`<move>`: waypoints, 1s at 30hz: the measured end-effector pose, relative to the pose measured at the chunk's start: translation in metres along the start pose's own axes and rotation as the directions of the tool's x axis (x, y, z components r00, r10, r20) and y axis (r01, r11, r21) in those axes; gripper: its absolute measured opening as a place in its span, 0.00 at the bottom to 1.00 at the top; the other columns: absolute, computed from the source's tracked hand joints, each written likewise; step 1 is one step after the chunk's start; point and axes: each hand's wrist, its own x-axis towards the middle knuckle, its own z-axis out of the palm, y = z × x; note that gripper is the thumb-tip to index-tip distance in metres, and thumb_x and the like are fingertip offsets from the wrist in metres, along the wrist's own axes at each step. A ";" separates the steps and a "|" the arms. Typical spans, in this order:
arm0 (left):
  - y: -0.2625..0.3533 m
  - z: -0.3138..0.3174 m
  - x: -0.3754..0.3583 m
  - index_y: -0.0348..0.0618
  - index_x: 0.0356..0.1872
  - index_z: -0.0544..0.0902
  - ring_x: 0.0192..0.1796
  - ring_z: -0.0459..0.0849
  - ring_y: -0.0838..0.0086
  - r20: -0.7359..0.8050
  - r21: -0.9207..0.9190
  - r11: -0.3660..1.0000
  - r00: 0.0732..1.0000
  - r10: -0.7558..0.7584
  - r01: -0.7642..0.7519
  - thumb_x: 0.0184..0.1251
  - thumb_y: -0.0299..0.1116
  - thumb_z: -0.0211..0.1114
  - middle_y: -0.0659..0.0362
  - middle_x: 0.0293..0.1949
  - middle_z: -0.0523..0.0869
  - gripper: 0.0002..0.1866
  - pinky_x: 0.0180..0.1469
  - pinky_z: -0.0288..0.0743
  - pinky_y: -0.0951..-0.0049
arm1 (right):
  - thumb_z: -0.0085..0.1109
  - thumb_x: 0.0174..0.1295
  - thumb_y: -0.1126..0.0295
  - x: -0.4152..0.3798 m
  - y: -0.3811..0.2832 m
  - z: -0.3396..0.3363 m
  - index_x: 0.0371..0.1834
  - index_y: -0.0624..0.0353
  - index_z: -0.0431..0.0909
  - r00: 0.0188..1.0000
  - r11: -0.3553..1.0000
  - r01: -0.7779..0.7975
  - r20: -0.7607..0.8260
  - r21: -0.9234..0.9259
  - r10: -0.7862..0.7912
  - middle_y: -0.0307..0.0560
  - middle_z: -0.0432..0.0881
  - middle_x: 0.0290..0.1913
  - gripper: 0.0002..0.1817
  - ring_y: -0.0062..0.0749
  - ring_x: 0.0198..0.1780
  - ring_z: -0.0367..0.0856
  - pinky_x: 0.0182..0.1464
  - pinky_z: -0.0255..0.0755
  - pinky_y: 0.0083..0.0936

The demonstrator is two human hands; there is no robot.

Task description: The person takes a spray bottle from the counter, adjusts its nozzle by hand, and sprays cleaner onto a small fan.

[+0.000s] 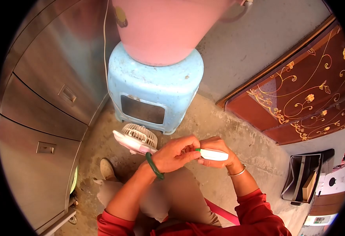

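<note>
My left hand (176, 152), with a green bangle at its wrist, is closed, thumb and fingers pinching the small green end of a smooth white piece (215, 155). That white piece lies across my right hand (216, 146), whose fingers are wrapped about it; a silver bangle circles this wrist. Just left of my left hand is a small fan (140, 136) with a white ribbed grille and a pale pink part near my wrist. My left hand hides what lies between the fan and the white piece, so I cannot tell whether they join.
In front stands a light blue plastic stool (156, 84) bearing a large pink bucket (160, 31). Metal cabinets (43, 106) line the left side, with a cord hanging beside them. A dark flowered curtain (302, 94) and a black bin (298, 179) are on the right.
</note>
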 end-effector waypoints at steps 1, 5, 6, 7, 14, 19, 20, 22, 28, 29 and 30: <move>0.003 -0.001 -0.001 0.40 0.38 0.73 0.29 0.70 0.82 0.000 -0.002 1.000 1.000 -0.001 0.001 0.69 0.31 0.61 0.64 0.29 0.74 0.07 0.31 0.66 0.77 | 0.67 0.51 0.72 0.001 -0.001 -0.001 0.30 0.62 0.77 1.000 1.000 0.019 0.025 -0.017 -0.019 0.45 0.77 0.25 0.08 0.39 0.24 0.75 0.28 0.67 0.28; 0.001 0.000 -0.004 0.41 0.39 0.74 0.26 0.73 0.83 0.036 0.020 0.997 0.997 -0.074 0.073 0.67 0.28 0.62 0.63 0.29 0.74 0.06 0.27 0.68 0.78 | 0.66 0.51 0.72 -0.001 -0.001 -0.004 0.30 0.62 0.78 0.994 1.000 -0.009 0.109 0.013 0.007 0.45 0.78 0.25 0.08 0.38 0.25 0.76 0.29 0.68 0.28; 0.000 0.001 -0.004 0.41 0.40 0.75 0.23 0.75 0.83 0.020 0.099 0.995 1.000 0.019 -0.021 0.67 0.25 0.63 0.63 0.30 0.75 0.06 0.24 0.69 0.80 | 0.66 0.52 0.72 0.000 -0.002 -0.003 0.31 0.63 0.78 0.995 0.999 -0.011 0.100 0.043 0.007 0.45 0.79 0.26 0.08 0.38 0.25 0.77 0.29 0.69 0.27; 0.001 0.002 -0.005 0.41 0.40 0.75 0.23 0.75 0.83 0.020 0.098 0.995 1.000 0.018 -0.020 0.67 0.25 0.63 0.63 0.30 0.75 0.06 0.24 0.69 0.80 | 0.65 0.53 0.72 0.000 -0.004 -0.002 0.31 0.63 0.78 0.996 0.997 -0.013 0.092 0.073 0.006 0.46 0.80 0.27 0.07 0.37 0.25 0.78 0.29 0.70 0.27; 0.003 0.004 -0.003 0.42 0.40 0.75 0.36 0.79 0.56 -0.024 0.533 0.777 0.911 0.411 -0.336 0.60 0.28 0.64 0.55 0.36 0.77 0.09 0.35 0.73 0.62 | 0.63 0.53 0.74 0.000 -0.009 0.002 0.33 0.65 0.78 0.987 0.953 -0.143 0.104 0.269 0.119 0.46 0.81 0.28 0.07 0.33 0.26 0.79 0.30 0.71 0.26; -0.003 0.007 -0.002 0.43 0.42 0.76 0.39 0.81 0.56 -0.055 0.715 0.628 0.871 0.488 -0.306 0.59 0.29 0.64 0.58 0.41 0.79 0.11 0.37 0.76 0.60 | 0.66 0.56 0.68 0.000 -0.004 0.003 0.33 0.66 0.79 0.998 0.991 -0.060 -0.014 0.118 0.062 0.44 0.80 0.25 0.11 0.26 0.23 0.75 0.28 0.70 0.23; -0.003 0.008 -0.001 0.43 0.44 0.77 0.39 0.82 0.58 -0.085 0.731 0.625 0.873 0.481 -0.273 0.58 0.28 0.66 0.57 0.41 0.80 0.13 0.37 0.77 0.63 | 0.66 0.56 0.68 -0.002 -0.005 0.002 0.33 0.66 0.79 0.998 0.992 -0.057 -0.016 0.116 0.059 0.44 0.80 0.25 0.11 0.26 0.23 0.75 0.28 0.70 0.23; -0.002 0.009 0.001 0.43 0.46 0.79 0.39 0.82 0.61 -0.109 0.750 0.615 0.871 0.479 -0.244 0.57 0.28 0.68 0.56 0.41 0.81 0.15 0.37 0.77 0.66 | 0.64 0.58 0.70 -0.005 -0.008 0.003 0.34 0.65 0.77 0.971 0.966 -0.223 -0.056 0.133 0.232 0.45 0.80 0.27 0.09 0.26 0.26 0.75 0.30 0.71 0.23; -0.012 0.009 -0.001 0.45 0.54 0.76 0.36 0.83 0.65 -0.409 0.605 0.786 0.898 0.165 0.131 0.58 0.31 0.68 0.56 0.50 0.78 0.22 0.36 0.78 0.67 | 0.64 0.57 0.75 -0.011 0.031 0.014 0.34 0.63 0.77 0.875 0.987 -0.114 -0.458 0.112 0.153 0.41 0.81 0.31 0.06 0.26 0.28 0.76 0.33 0.72 0.23; -0.022 0.005 -0.003 0.45 0.55 0.75 0.35 0.84 0.65 -0.420 0.676 0.710 0.895 0.152 0.197 0.57 0.31 0.69 0.56 0.52 0.77 0.23 0.36 0.78 0.67 | 0.64 0.57 0.73 -0.010 0.035 0.017 0.32 0.63 0.77 0.846 0.988 -0.137 -0.510 0.075 0.156 0.43 0.79 0.27 0.07 0.28 0.25 0.74 0.31 0.70 0.23; -0.031 0.003 -0.005 0.45 0.56 0.75 0.34 0.84 0.65 -0.433 0.736 0.625 0.890 0.142 0.259 0.56 0.31 0.69 0.56 0.54 0.76 0.25 0.37 0.78 0.66 | 0.64 0.57 0.73 -0.012 0.040 0.018 0.32 0.63 0.77 0.836 0.989 -0.127 -0.529 0.080 0.150 0.43 0.79 0.27 0.07 0.28 0.25 0.74 0.31 0.70 0.23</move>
